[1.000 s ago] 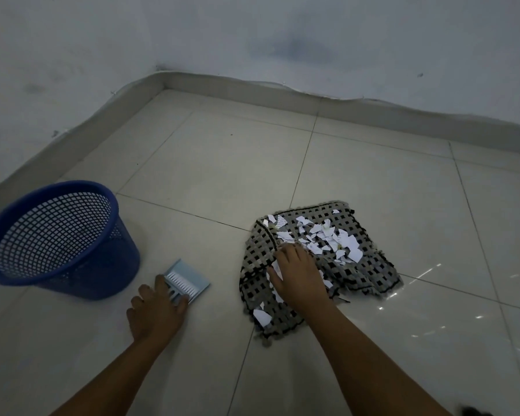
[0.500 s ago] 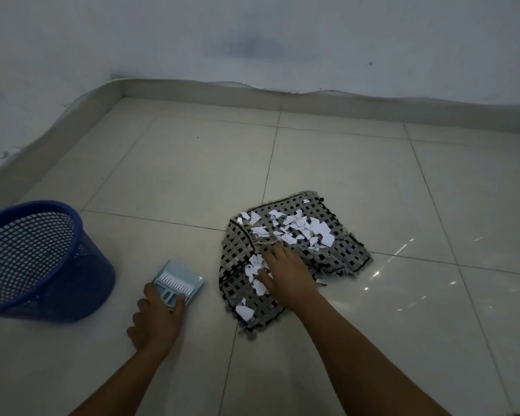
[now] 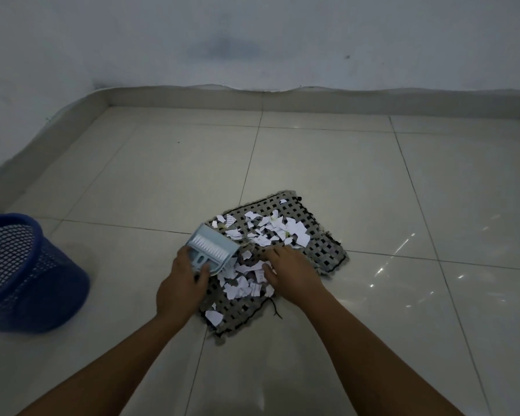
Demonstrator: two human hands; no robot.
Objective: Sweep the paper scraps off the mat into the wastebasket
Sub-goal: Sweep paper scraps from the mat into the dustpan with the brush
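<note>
Left hand (image 3: pixel 179 288), right hand (image 3: pixel 291 273) bare, forearms sleeveless

— Where's the grey-and-black woven mat (image 3: pixel 321 250)?
— Centre of the pale tiled floor (image 3: pixel 150 181), torn white paper scraps (image 3: pixel 270 232) on it.
— The blue mesh plastic wastebasket (image 3: pixel 21 274)?
— At nine o'clock, well apart.
— The small light-blue plastic dustpan (image 3: pixel 212 247)?
— On the mat's ten o'clock edge.

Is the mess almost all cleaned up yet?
Not yet. Done: the left hand has the small dustpan at the mat. In hand: the right hand rests on the paper scraps. Left: all scraps lie on the mat; none show in the wastebasket.
</note>
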